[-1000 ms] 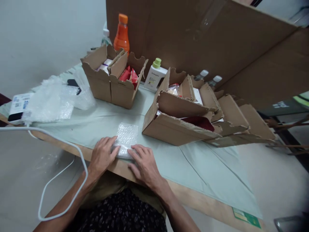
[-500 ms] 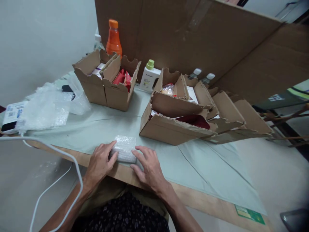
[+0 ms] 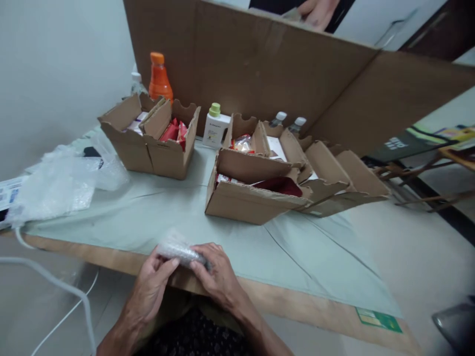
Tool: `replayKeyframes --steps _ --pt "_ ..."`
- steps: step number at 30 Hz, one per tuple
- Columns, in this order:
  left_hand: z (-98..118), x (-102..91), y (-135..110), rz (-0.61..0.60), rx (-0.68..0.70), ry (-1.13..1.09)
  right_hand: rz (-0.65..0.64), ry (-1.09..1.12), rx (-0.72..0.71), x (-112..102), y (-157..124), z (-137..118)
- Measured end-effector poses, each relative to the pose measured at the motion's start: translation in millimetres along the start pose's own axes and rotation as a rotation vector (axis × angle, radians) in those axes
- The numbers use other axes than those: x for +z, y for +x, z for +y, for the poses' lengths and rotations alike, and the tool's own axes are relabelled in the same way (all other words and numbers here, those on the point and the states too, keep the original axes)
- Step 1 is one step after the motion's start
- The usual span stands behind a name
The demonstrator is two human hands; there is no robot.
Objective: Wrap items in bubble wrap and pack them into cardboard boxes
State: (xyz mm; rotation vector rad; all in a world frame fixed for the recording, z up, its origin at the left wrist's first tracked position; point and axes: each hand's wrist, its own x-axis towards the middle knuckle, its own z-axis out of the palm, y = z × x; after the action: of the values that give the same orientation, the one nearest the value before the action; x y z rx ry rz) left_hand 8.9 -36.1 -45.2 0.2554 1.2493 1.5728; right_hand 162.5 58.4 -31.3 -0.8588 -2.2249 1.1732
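Note:
A small packet in bubble wrap (image 3: 181, 251) is tilted up at the table's front edge, held between both hands. My left hand (image 3: 152, 277) grips its left end, thumb on the near side and fingers behind. My right hand (image 3: 213, 269) is closed round its right end, thumb near the lower edge. What lies inside the wrap is a dark shape I cannot make out. Beyond the hands stands a cardboard box (image 3: 248, 200) with a dark red item (image 3: 280, 186) in it.
Loose bubble wrap (image 3: 55, 190) lies at the left. More cardboard boxes (image 3: 166, 158) stand behind, near an orange bottle (image 3: 160, 81) and a white bottle with a green cap (image 3: 215, 129). A tall cardboard panel (image 3: 230, 64) closes the back; another person's hand (image 3: 321, 12) shows above it. White cables (image 3: 55, 282) hang at the left.
Both hands have lifted the bubble-wrapped packet off the tabletop and tilted it up toward me. The fingers have closed round its ends. Another person's hand has come into view above the panel.

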Motion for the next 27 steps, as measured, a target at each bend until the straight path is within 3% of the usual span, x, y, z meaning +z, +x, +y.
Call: replayKeyframes --steps 3,7,10,12,14,17,19,21,23,27 --pt "-4.8 3.8 1.4 0.026 -0.005 0.029 0.037 0.114 0.056 -10.1 -14.2 2.4" --pt "-15.6 10.0 -0.2 -0.074 0.004 0.082 -0.034 0.323 0.147 -27.0 -24.8 4.3" --pt "-18.7 16.7 1.4 -0.175 0.039 0.15 -0.002 0.249 0.105 -55.0 -25.0 -6.9" --pt "-12.2 24.4 6.4 -0.263 0.178 0.237 0.047 0.147 0.047 -87.6 -22.7 -18.5" --pt "2.0 38.2 15.9 -0.289 0.44 0.421 0.122 0.033 -0.02 -128.8 -19.6 -30.1" --pt "29.9 71.6 37.8 -0.132 0.924 0.777 0.285 -0.175 -0.103 -192.0 -12.8 -44.0" --pt "45.2 95.7 54.7 -0.014 1.15 0.906 0.364 -0.339 -0.133 -226.0 -4.0 -50.8" --pt "53.7 113.6 69.1 0.021 1.23 0.952 0.382 -0.508 -0.161 -250.1 10.1 -56.5" --pt "55.3 121.9 77.5 0.018 1.225 0.936 0.352 -0.664 -0.201 -265.1 29.2 -61.1" --pt "47.3 117.0 77.0 -0.048 1.129 0.834 0.171 -0.884 -0.311 -273.3 72.3 -68.0"
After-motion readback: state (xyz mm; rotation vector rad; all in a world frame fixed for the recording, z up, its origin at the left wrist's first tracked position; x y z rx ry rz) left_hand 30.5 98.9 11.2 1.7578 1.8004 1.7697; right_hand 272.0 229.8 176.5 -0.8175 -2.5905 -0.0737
